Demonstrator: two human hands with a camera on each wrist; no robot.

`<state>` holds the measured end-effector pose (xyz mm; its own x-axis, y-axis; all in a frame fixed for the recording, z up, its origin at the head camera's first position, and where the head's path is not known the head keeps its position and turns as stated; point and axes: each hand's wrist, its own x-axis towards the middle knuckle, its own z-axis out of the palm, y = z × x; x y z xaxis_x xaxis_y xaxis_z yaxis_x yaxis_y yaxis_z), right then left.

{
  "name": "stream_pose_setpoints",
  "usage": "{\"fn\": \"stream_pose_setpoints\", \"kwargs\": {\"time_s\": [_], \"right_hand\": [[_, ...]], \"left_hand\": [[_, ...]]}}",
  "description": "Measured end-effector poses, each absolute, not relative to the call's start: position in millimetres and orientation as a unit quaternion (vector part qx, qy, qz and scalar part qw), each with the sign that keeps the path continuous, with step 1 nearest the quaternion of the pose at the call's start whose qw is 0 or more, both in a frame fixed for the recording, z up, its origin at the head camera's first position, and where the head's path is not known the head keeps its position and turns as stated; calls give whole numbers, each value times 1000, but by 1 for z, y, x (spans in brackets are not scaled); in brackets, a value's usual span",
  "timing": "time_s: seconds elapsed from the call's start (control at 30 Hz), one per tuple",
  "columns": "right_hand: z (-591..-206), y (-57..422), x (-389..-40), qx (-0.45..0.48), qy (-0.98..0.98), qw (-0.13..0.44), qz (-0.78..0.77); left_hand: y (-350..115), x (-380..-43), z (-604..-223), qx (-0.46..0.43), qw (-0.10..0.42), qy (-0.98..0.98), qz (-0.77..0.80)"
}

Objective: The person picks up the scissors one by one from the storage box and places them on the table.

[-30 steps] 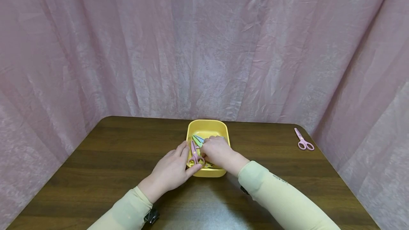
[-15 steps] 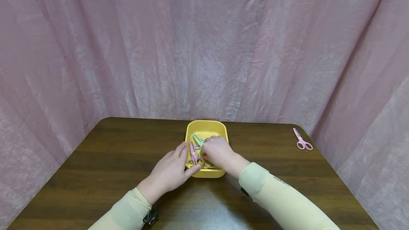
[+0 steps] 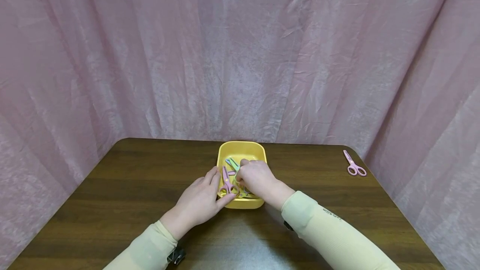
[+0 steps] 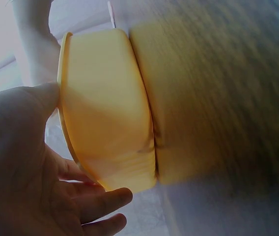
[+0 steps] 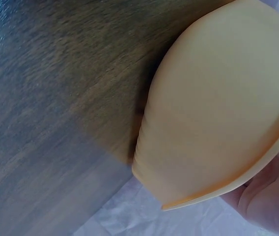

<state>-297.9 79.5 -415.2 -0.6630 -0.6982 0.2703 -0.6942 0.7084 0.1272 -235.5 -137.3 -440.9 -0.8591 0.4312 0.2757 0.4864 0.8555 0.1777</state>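
A yellow bin (image 3: 245, 204) stands on the table with several children's scissors inside. Along its left rim lie the fingers of my left hand (image 3: 198, 199), nearly straight, while the thumb rests over the front corner. The left wrist view shows this hand (image 4: 41, 147) beside the bin's outer wall (image 4: 105, 103). My right hand (image 3: 256, 178) reaches into the bin with curled fingers and seems to grip the green scissors (image 3: 234, 164); its fingertips are hidden. Pink scissors (image 3: 226, 178) lie near my left thumb. A blue tip (image 3: 228, 161) shows beside the green blade.
Another pair of pink scissors (image 3: 354, 166) lies at the table's far right corner. The brown wooden table (image 3: 142, 186) extends to both sides of the bin. A pink curtain (image 3: 240, 61) hangs behind it.
Inside the bin, the green scissors have shifted slightly right and the blue tip now shows on their left. My right hand has barely moved; my left hand keeps its place on the rim.
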Motion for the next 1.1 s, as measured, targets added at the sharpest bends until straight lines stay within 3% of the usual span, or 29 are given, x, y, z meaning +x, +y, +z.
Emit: {"fn": "stream_pose_setpoints", "kwargs": {"time_s": [0.73,1.1], "right_hand": [[-420,75,-298,367,-922,111,-51],[-418,77,-295,378,-915,137,-33]], "left_hand": [[-137,-237,-442,-240,116,-956,-123],[-141,-247,-457,-249,130,-950,-134]]}}
